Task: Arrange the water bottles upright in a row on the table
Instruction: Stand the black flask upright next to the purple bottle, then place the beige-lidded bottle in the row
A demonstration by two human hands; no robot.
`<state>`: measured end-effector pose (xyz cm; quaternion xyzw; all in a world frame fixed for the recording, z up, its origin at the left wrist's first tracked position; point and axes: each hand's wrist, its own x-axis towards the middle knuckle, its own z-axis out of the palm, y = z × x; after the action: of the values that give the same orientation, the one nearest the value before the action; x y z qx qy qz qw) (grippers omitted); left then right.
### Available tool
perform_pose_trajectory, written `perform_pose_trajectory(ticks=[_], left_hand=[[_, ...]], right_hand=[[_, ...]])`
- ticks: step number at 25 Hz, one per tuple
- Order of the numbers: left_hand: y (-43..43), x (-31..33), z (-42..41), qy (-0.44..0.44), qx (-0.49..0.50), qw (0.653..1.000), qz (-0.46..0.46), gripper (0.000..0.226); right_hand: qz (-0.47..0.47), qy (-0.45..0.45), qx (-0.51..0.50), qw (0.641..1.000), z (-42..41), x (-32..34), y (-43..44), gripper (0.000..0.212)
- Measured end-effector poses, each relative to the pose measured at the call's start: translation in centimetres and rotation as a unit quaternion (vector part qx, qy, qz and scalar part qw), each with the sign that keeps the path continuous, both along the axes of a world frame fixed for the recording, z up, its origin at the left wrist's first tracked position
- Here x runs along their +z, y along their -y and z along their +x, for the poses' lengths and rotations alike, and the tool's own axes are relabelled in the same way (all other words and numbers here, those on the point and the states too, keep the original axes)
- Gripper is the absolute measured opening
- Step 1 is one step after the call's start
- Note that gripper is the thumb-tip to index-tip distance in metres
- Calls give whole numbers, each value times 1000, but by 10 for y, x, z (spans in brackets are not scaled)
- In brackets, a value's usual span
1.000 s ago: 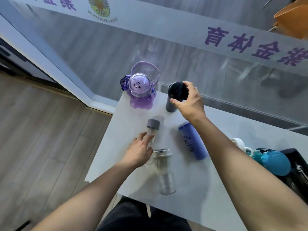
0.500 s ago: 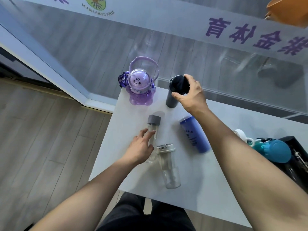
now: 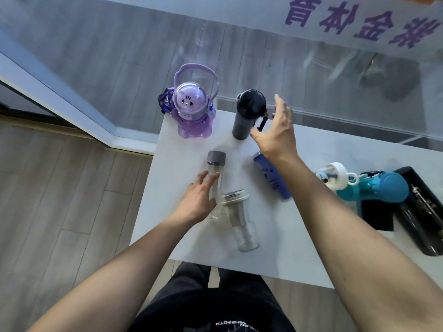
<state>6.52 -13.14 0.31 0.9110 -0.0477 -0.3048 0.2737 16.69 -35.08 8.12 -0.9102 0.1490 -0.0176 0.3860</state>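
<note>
While two bottles (image 3: 249, 113) stand | five lie (table (image 3: 299, 236))

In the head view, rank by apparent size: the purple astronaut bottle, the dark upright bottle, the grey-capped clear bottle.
1. purple astronaut bottle, clearly the bulkiest with its handle.
2 and 3. dark upright bottle and grey-capped clear bottle look close; the clear one lies partly under the left hand, so no ranking.
</note>
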Motion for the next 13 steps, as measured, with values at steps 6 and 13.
perform_pose_trajectory(ticks=[6, 13], left_hand=[[1, -8, -7, 33, -7, 999, -21, 79], [-2, -8, -7, 30, -15, 999, -22, 80]], right_hand=[[-23, -191, 49, 980, -133, -43, -41, 77], [-4, -307, 8, 952, -144, -79, -47, 82]])
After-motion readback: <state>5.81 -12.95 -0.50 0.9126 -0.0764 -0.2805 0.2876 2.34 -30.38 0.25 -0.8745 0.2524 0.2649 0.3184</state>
